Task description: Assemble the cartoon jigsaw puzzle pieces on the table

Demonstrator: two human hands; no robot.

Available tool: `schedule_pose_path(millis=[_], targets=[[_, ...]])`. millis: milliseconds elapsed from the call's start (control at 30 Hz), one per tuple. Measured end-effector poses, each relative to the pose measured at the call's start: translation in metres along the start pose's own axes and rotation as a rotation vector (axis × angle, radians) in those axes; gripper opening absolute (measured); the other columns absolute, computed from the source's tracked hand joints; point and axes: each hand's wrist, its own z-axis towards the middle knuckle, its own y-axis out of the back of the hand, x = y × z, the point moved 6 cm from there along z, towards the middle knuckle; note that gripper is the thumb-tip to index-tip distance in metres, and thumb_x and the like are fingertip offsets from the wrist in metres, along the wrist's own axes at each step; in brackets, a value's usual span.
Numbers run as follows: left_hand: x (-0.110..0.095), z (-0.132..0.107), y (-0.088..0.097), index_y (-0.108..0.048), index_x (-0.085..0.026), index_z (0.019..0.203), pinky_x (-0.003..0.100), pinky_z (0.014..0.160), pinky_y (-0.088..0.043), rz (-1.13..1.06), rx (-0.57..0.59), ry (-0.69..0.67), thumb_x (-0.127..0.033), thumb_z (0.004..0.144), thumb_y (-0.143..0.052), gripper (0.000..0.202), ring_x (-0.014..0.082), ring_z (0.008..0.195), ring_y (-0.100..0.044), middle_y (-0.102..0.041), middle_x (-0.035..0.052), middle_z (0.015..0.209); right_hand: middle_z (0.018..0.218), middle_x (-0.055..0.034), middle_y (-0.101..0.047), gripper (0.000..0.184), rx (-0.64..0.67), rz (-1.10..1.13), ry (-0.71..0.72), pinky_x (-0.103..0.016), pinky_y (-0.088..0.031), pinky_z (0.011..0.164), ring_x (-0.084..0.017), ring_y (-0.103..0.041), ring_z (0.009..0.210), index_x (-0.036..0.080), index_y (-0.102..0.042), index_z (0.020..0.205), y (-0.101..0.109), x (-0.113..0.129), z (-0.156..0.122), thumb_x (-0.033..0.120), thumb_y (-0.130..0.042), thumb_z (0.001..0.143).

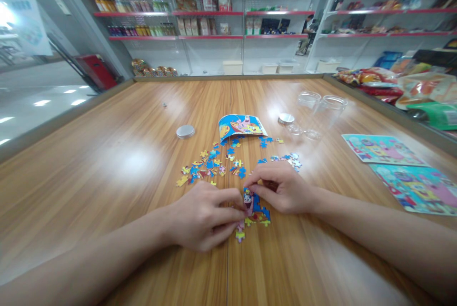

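A small joined section of a jigsaw puzzle (256, 210), with a pink figure on blue and yellow tabs, lies on the table between my hands. My left hand (209, 215) has its fingers closed on a puzzle piece at the section's left edge, partly hidden by the fingertips. At the upper edge, my right hand (280, 184) pinches with thumb and forefinger on a piece there, mostly covered by the fingers. Loose puzzle pieces (209, 165) are scattered just beyond both hands. Behind them a curved picture card (243, 126) stands bent on the table.
Two clear plastic jars (328, 111) lie at the back right, near a silver lid (286, 118). Another lid (185, 131) rests left of the card. Two printed picture sheets (417, 187) lie on the right. Snack bags (371, 80) and stocked shelves (207, 12) stand beyond the wooden table (107, 192).
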Motion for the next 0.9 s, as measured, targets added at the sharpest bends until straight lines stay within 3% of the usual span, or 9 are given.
schedule_pose_path(millis=[100, 267, 500, 767, 900], targets=[[0.001, 0.001, 0.006, -0.070, -0.019, 0.103, 0.026, 0.059, -0.054, 0.015, -0.093, 0.002, -0.015, 0.089, -0.061, 0.017, 0.0127, 0.071, -0.068, -0.072, 0.0050, 0.103, 0.069, 0.0007, -0.066, 0.010, 0.018, 0.020, 0.001, -0.020, -0.037, 0.051, -0.007, -0.050, 0.053, 0.015, -0.073, 0.093, -0.001, 0.000, 0.000, 0.015, -0.064, 0.088], [0.013, -0.004, 0.019, -0.068, -0.017, 0.102, 0.025, 0.068, -0.057, 0.000, -0.338, 0.142, -0.009, 0.087, -0.062, 0.018, 0.0119, 0.076, -0.068, -0.069, 0.0061, 0.099, 0.067, 0.0028, -0.066, 0.015, 0.014, 0.056, -0.032, -0.017, -0.035, 0.045, -0.005, -0.045, 0.045, 0.016, -0.071, 0.101, -0.003, -0.003, -0.002, 0.015, -0.066, 0.087], [0.018, -0.005, 0.013, -0.064, -0.019, 0.109, 0.025, 0.075, -0.055, -0.017, -0.303, 0.242, -0.013, 0.089, -0.065, 0.021, 0.0137, 0.088, -0.068, -0.070, 0.0054, 0.105, 0.070, 0.0031, -0.069, 0.020, 0.009, 0.073, -0.017, -0.016, -0.042, 0.051, -0.006, -0.056, 0.051, 0.018, -0.067, 0.110, -0.006, -0.006, -0.003, 0.019, -0.069, 0.090], [0.012, -0.004, 0.007, -0.061, -0.020, 0.107, 0.019, 0.053, -0.039, -0.075, -0.253, 0.225, -0.013, 0.093, -0.062, 0.016, 0.0060, 0.057, -0.053, -0.069, -0.0009, 0.086, 0.078, 0.0024, -0.071, 0.022, -0.005, 0.090, 0.000, -0.015, -0.041, 0.050, -0.005, -0.055, 0.052, 0.019, -0.064, 0.112, -0.011, 0.000, -0.001, 0.016, -0.068, 0.091], [0.014, -0.004, 0.005, -0.062, -0.019, 0.103, 0.018, 0.048, -0.031, -0.117, -0.277, 0.272, -0.017, 0.092, -0.063, 0.011, 0.0046, 0.048, -0.043, -0.059, -0.0053, 0.069, 0.081, 0.0012, -0.071, 0.022, -0.009, 0.105, -0.023, -0.015, -0.042, 0.050, -0.005, -0.058, 0.054, 0.019, -0.062, 0.113, -0.013, -0.003, -0.002, 0.019, -0.069, 0.092]])
